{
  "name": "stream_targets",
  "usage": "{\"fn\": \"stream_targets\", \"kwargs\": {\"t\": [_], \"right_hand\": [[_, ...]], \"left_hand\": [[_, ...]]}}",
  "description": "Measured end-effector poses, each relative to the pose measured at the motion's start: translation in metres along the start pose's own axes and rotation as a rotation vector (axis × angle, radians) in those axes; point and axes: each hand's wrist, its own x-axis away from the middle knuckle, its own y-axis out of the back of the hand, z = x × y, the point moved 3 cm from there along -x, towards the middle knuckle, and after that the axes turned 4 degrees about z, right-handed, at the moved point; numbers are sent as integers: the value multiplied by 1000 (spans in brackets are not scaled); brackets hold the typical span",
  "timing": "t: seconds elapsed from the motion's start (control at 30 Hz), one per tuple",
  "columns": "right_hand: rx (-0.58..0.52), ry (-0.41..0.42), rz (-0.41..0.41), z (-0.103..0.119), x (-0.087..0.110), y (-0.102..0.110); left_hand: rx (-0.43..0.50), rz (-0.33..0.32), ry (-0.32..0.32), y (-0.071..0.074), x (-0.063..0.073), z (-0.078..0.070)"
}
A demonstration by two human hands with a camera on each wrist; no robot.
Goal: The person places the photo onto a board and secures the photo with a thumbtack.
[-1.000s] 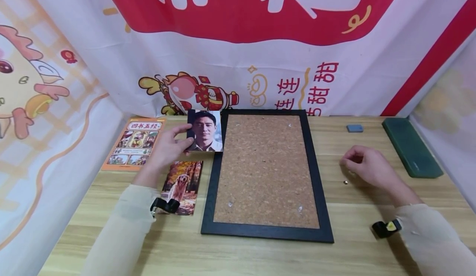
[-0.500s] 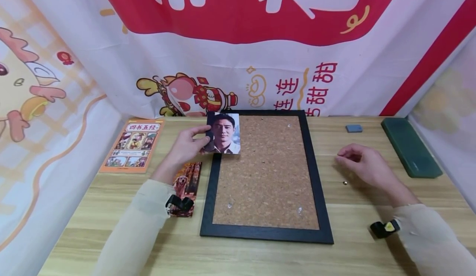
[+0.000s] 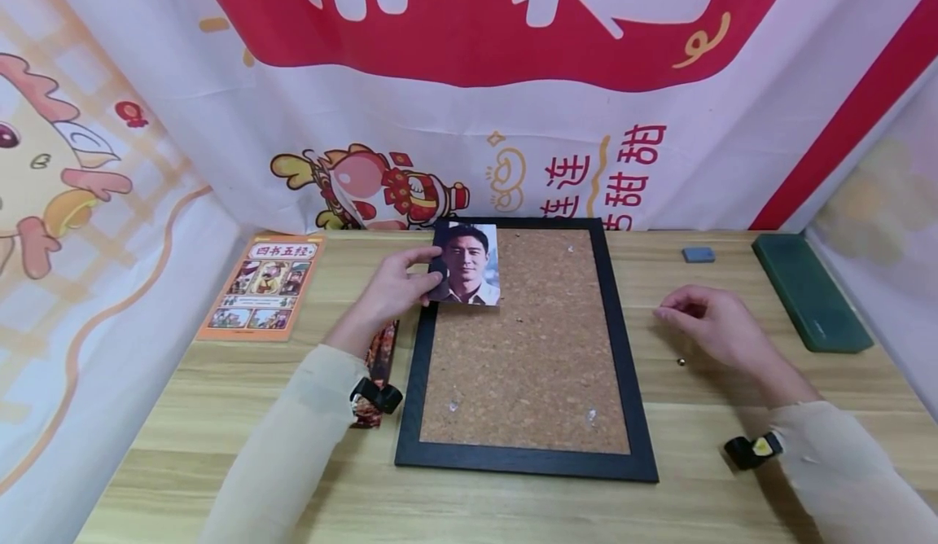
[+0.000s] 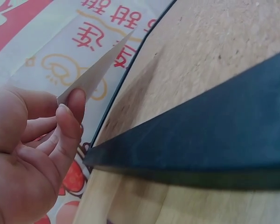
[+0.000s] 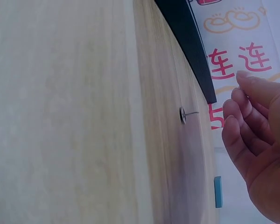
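My left hand (image 3: 403, 281) pinches the left edge of a portrait photo (image 3: 469, 263) between thumb and fingers. In the head view the photo overlaps the upper left of a cork board (image 3: 528, 348) in a black frame (image 3: 528, 458); the left wrist view shows it tilted edge-on above the cork. My right hand (image 3: 711, 320) hovers right of the board, fingers curled and fingertips close together. I cannot tell whether something tiny sits between them. A thumbtack (image 5: 183, 115) lies on the table below that hand, its pin sticking out sideways.
A dog photo (image 3: 377, 365) lies left of the board, partly hidden by my left forearm. Behind it is an orange comic-style booklet (image 3: 260, 287). On the right are a small blue block (image 3: 699, 255) and a green case (image 3: 809, 291). A printed cloth (image 3: 469, 120) hangs behind the table.
My left hand has carried the portrait photo rightward from the board's left edge to over its upper left corner. My right hand has shifted slightly left, away from the thumbtack.
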Motion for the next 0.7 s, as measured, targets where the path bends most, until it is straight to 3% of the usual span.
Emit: {"fn": "stream_targets", "kwargs": {"t": [0.7], "right_hand": [[-32, 30, 11, 16, 0, -5]], "left_hand": [[-44, 81, 39, -44, -28, -11]]}}
